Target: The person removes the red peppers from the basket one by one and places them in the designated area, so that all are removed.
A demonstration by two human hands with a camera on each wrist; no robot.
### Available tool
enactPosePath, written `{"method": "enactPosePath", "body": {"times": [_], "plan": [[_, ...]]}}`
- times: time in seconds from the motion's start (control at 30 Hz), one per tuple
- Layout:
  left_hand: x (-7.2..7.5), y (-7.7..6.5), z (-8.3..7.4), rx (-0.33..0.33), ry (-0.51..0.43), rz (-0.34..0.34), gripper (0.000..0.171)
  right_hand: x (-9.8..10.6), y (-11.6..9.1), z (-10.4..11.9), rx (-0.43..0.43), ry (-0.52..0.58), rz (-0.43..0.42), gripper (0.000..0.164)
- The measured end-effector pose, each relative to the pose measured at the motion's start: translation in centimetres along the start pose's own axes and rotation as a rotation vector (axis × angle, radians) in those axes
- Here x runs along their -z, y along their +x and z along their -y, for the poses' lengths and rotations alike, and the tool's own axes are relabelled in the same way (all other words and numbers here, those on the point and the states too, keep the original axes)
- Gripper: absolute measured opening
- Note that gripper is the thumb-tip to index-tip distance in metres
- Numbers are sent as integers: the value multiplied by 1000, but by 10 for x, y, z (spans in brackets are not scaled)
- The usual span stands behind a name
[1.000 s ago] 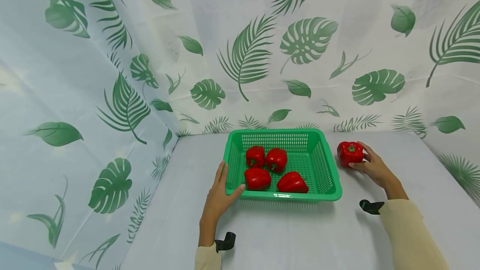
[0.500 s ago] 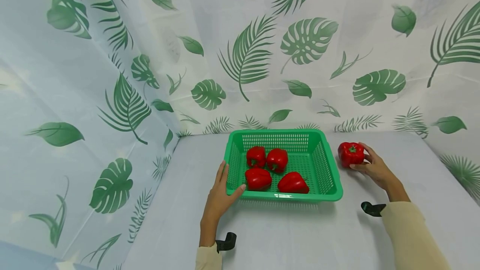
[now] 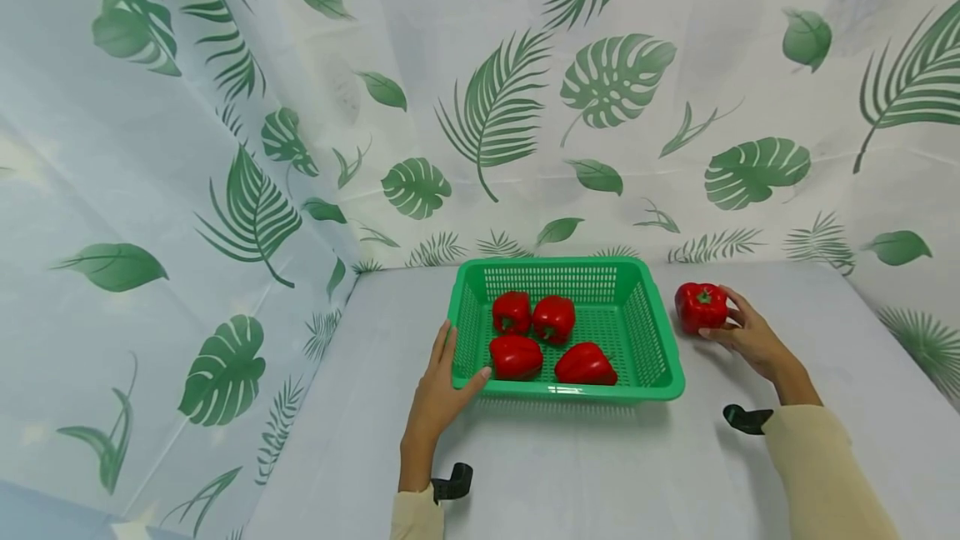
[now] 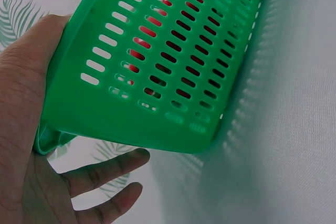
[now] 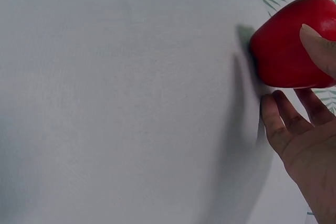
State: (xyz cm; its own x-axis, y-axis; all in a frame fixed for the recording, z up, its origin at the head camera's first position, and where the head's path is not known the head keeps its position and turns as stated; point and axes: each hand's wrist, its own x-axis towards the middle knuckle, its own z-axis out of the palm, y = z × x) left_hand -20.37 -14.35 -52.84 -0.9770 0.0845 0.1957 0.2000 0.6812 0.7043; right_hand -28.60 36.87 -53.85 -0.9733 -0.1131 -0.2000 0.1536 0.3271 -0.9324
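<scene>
My right hand (image 3: 753, 342) holds a red bell pepper (image 3: 697, 308) just right of the green basket (image 3: 667, 338). Its thumb (image 5: 320, 51) lies against the pepper's side, and the fingers reach around the other side. At the basket's front left corner rests my left hand (image 3: 437, 394), fingers straight and spread, thumb at the front rim. The left wrist view shows that hand beside the slotted basket wall (image 4: 173, 72), two fingers sticking out past it. Inside the basket lie several more red bell peppers, among them one at the front right (image 3: 587, 365).
Everything stands on a white-covered table (image 3: 570, 473). Behind it and to the left hang white sheets with green leaf prints (image 3: 491, 107). A black wrist mount (image 3: 452, 482) sits at the left wrist, another mount (image 3: 746, 419) at the right.
</scene>
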Motion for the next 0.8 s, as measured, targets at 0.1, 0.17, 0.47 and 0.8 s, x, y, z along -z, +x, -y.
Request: {"method": "enactPosePath", "body": {"times": [0.1,0.17,0.47,0.8], "plan": [[0,1,0,4,8,4,92,0,-1,-1,-7,18,4,106],[0,1,1,5,9,5,92,0,-2,-2,-13,25,9,106],[-2,0,2,8,1,9,92,-1,-8,1,-32,10,-3,107],[-1,0,1,-3,0,3,92,2,-11,-4,-47,11,-13,105]]}}
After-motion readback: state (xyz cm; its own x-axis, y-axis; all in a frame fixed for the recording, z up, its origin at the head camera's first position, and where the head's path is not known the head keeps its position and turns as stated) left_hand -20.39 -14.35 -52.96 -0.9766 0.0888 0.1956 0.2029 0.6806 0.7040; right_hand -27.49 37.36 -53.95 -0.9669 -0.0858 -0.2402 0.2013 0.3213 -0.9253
